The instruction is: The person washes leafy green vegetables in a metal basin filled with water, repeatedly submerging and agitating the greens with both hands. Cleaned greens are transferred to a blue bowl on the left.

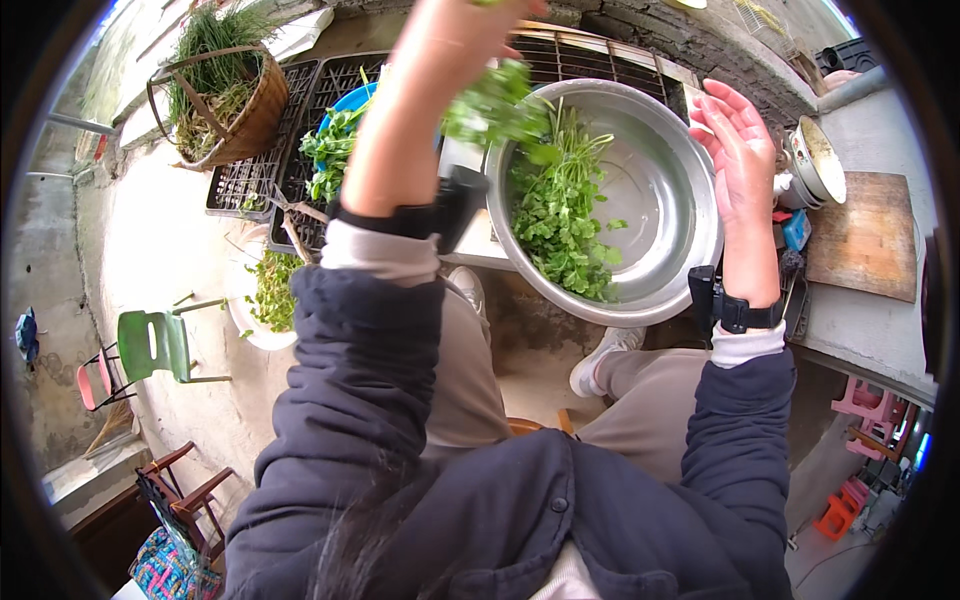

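Observation:
At the top edge my left hand (465,35), partly cut off, is closed round a bunch of leafy greens (495,105). The bunch is blurred and hangs over the left rim of a wide metal basin (655,290). Inside the basin, on its left side, lies a heap of cilantro-like greens (565,215), stems toward the far side. Some water seems to cover the basin's bottom. My right hand (738,150) is raised beside the right rim, palm up, fingers apart and holding nothing. Dark bands with small devices are strapped on both wrists.
Left of the basin stand black plastic crates (300,150), a blue container (355,100) with greens and a white basin (265,335) with leaves. A wicker basket (250,120) sits far left. To the right, a counter bears a wooden board (862,235) and bowls (822,160).

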The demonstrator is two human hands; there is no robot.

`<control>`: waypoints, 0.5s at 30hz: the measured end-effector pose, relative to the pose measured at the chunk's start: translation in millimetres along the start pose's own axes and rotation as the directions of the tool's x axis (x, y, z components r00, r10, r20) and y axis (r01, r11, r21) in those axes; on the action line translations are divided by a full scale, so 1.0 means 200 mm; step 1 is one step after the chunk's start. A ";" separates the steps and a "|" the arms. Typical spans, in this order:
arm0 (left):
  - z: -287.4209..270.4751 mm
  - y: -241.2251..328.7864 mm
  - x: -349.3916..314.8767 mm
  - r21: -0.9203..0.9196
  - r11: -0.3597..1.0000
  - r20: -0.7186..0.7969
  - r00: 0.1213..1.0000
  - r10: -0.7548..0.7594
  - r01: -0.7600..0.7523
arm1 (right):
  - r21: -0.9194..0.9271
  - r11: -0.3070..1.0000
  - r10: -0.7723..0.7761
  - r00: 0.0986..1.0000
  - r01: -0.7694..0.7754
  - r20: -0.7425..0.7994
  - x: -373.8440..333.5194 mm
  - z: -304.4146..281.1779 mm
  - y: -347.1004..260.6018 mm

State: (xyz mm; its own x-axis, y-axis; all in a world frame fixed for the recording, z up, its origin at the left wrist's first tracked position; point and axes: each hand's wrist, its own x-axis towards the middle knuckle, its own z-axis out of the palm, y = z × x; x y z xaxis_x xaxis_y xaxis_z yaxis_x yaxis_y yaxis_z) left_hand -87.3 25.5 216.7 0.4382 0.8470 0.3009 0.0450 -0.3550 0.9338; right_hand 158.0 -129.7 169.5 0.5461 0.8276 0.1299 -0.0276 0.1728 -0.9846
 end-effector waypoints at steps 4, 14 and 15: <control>-0.37 -0.11 0.01 0.133 0.986 -0.227 0.971 -0.068 0.100 | -0.075 0.993 0.088 0.996 -0.086 0.021 0.00 0.00 0.09; -0.56 -1.12 -0.03 0.863 0.367 -0.199 0.901 -0.385 0.347 | -0.161 0.968 0.207 0.976 -0.194 0.065 0.01 0.05 0.15; -0.55 -1.19 -0.05 0.866 0.340 -0.223 0.892 -0.393 0.366 | -0.173 0.967 0.205 0.975 -0.189 0.080 0.01 0.05 0.16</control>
State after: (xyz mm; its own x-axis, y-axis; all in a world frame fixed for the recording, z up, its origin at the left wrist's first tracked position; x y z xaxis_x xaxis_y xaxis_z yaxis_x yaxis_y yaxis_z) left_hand -200.8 145.5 12.4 0.1736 0.9833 -0.0551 0.9534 -0.1538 0.2596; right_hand 150.3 -116.8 139.6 0.4603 0.8853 -0.0660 0.0145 -0.0818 -0.9965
